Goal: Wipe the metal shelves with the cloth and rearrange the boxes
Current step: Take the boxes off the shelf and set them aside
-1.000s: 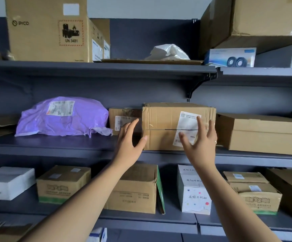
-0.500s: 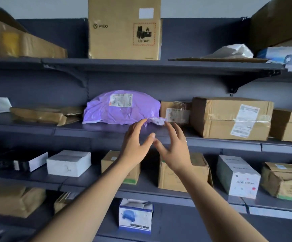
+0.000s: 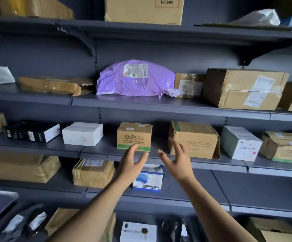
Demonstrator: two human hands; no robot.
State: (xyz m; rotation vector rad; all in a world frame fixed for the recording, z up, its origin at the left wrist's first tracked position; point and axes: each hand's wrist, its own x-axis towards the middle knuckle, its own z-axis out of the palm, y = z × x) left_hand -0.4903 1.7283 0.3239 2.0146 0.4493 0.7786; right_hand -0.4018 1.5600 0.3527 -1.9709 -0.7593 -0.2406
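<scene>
Grey metal shelves (image 3: 159,105) hold many boxes. My left hand (image 3: 132,165) is raised with fingers spread, just below and in front of a small brown box with a green stripe (image 3: 134,136) on the third shelf (image 3: 98,151). My right hand (image 3: 177,159) is spread beside it, in front of a larger brown box (image 3: 194,140). Neither hand holds anything. A purple mail bag (image 3: 134,79) lies on the shelf above, beside a taped carton (image 3: 244,89). No cloth is in view.
A white box (image 3: 82,133) and a black box (image 3: 31,131) sit left of the small brown box. A white spotted box (image 3: 240,143) stands to the right. A blue and white box (image 3: 148,179) sits one shelf lower, behind my hands. More cartons fill the top and bottom shelves.
My view has swung left and down. Both hands left the taped carton on the second shelf and dropped, still empty, to the third shelf in front of the small brown box.
</scene>
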